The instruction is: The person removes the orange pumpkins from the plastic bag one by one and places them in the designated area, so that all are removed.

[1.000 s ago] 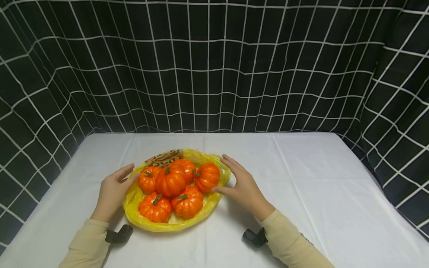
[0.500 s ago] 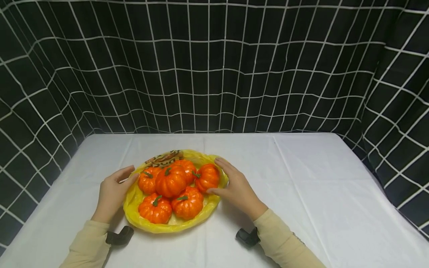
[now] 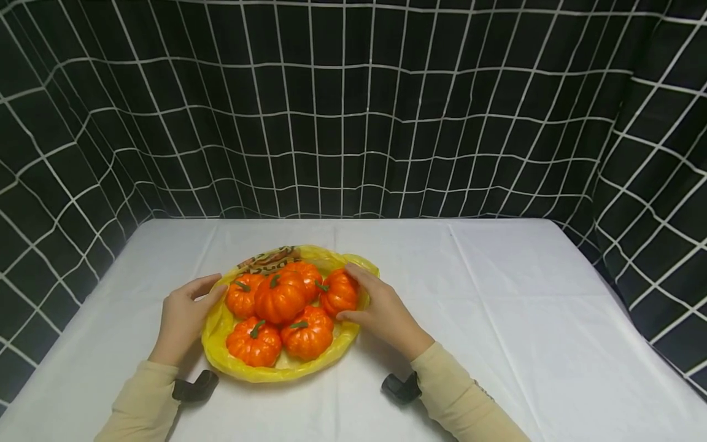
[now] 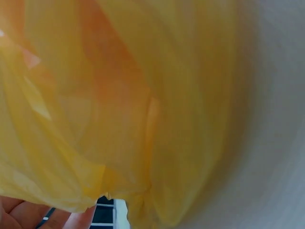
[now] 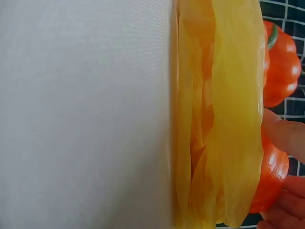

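Several small orange pumpkins [image 3: 280, 297] with green stems lie in a yellow plastic bag [image 3: 237, 365], its rim rolled down, at left centre of the table. My left hand [image 3: 185, 313] holds the bag's left rim between thumb and fingers, beside the leftmost pumpkin. In the left wrist view, the left fingers [image 4: 28, 214] show just past the bag's edge. My right hand [image 3: 383, 310] reaches over the right rim and grips the rightmost pumpkin [image 3: 338, 293]. In the right wrist view, the right thumb [image 5: 286, 136] and fingers bend against that pumpkin.
A white cloth [image 3: 469, 319] covers the table. Black fabric with a white grid [image 3: 359, 123] hangs behind it and on both sides. A dark wrist-worn device [image 3: 196, 388] shows under the left sleeve, and another [image 3: 401, 388] under the right sleeve.
My right hand has moved left, from beside the bag's right rim onto the rightmost pumpkin, and its fingers have closed around it. My left hand has stayed at the left rim.
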A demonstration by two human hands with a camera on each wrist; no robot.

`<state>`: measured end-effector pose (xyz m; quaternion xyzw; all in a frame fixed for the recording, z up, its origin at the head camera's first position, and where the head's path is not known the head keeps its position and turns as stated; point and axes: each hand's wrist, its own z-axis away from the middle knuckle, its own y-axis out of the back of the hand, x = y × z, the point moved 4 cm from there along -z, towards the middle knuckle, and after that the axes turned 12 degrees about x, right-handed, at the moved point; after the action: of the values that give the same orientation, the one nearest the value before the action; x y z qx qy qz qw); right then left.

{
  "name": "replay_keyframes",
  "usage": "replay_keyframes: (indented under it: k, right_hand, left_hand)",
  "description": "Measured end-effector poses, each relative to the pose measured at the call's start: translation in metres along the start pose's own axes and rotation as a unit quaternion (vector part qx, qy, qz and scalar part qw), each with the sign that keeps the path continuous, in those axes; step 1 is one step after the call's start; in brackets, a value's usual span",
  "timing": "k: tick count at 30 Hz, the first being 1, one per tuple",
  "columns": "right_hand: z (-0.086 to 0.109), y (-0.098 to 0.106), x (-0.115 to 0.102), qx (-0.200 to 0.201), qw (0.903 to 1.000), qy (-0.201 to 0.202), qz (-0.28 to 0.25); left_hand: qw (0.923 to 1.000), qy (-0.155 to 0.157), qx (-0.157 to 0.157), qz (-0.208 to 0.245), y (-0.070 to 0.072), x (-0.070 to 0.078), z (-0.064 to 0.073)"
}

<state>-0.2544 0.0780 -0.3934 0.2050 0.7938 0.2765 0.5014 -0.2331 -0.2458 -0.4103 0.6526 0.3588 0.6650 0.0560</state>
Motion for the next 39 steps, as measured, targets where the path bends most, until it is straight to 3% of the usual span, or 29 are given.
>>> replay_keyframes:
  k: [12, 29, 39]
  right_hand:
    - [0.0004, -0.0028, -0.0030, -0.014, 0.9997, 0.003, 0.020]
    - [0.0009, -0.0024, -0.0003, 0.029, 0.9995, -0.012, -0.004]
    - [0.0011, -0.0003, -0.0022, 0.046, 0.9989, 0.008, -0.005]
  left_hand:
    - [0.9999, -0.013, 0.008, -0.007, 0.0006, 0.0016, -0.0009]
    - [0.9987, -0.036, 0.037, 0.001, 0.0000, -0.0011, 0.0008]
    - [0.9986, -0.036, 0.040, 0.002, -0.0011, -0.0008, 0.0017]
